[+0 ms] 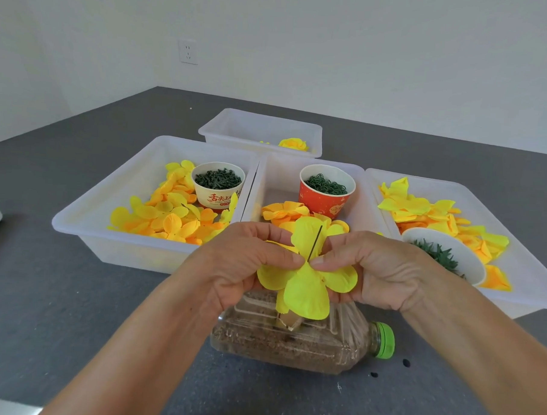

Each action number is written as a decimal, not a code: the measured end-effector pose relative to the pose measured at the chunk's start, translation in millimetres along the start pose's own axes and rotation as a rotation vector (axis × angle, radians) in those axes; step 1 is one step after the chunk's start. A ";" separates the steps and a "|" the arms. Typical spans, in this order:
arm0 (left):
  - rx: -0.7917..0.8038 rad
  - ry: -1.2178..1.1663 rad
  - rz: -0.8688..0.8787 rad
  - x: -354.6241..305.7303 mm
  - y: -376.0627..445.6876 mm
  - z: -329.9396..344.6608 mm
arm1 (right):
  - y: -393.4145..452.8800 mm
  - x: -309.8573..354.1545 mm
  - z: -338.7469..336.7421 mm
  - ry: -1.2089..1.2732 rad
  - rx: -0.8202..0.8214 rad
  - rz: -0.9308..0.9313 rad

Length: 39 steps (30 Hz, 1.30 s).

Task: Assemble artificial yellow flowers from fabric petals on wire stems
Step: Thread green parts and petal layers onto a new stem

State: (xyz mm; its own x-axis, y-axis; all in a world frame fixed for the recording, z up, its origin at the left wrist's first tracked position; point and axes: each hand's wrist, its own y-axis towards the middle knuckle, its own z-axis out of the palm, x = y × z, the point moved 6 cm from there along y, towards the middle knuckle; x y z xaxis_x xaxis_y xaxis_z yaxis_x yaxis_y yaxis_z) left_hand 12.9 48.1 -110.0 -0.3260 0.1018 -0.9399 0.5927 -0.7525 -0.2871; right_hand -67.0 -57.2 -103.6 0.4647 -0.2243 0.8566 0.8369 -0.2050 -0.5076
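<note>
So both hands are on the same piece right now; the left hand [248, 262] and right hand [373, 268] each pinch the centre of a yellow petal layer [306, 281] with thumb and fingertips, held up just above the sand-filled plastic bottle [291, 343] lying on its side. The thin dark wire stem [314, 243] pokes up through the middle of the petals. If I were steering this, I'd keep the pinch tight at the hole and slide the fabric along the wire evenly from both sides, so it doesn't tear or bunch; looks like threading is under way, not finished. The petals are thin, matte, floppy fabric with rounded lobes; the wire looks stiff and straight. Behind sit translucent white trays [87, 218] of loose yellow-orange petals, plus paper cups [218, 186] of small dark green parts; one finished flower [293, 144] is in the far tray.
</note>
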 end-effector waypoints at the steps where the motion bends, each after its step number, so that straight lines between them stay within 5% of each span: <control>1: 0.003 0.000 0.005 -0.1 0.0 -0.4 | -0.7 0.8 0.4 -0.003 -0.003 -0.008; 7: 0.000 0.046 0.077 -3.6 -0.1 -2.3 | -16.5 15.0 -6.9 -0.222 -0.213 -0.365; 11: 0.047 0.079 0.095 -6.6 -4.1 -0.2 | -31.1 17.3 3.9 -0.304 -0.180 -0.544; 18: -0.015 0.189 0.104 -5.7 -1.1 -4.8 | -27.1 11.8 2.1 -0.438 -0.313 -0.551; 39: 0.028 0.166 -0.028 1.2 2.1 -8.5 | -25.9 12.4 3.0 -0.553 -0.280 -0.634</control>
State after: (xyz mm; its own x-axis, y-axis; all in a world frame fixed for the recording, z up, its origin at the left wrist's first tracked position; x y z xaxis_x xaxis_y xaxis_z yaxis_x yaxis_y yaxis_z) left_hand 20.0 52.1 -113.3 -0.2145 0.2271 -0.9499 0.5632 -0.7658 -0.3103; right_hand -82.0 -51.8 -79.6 0.0713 0.4881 0.8699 0.9166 -0.3760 0.1359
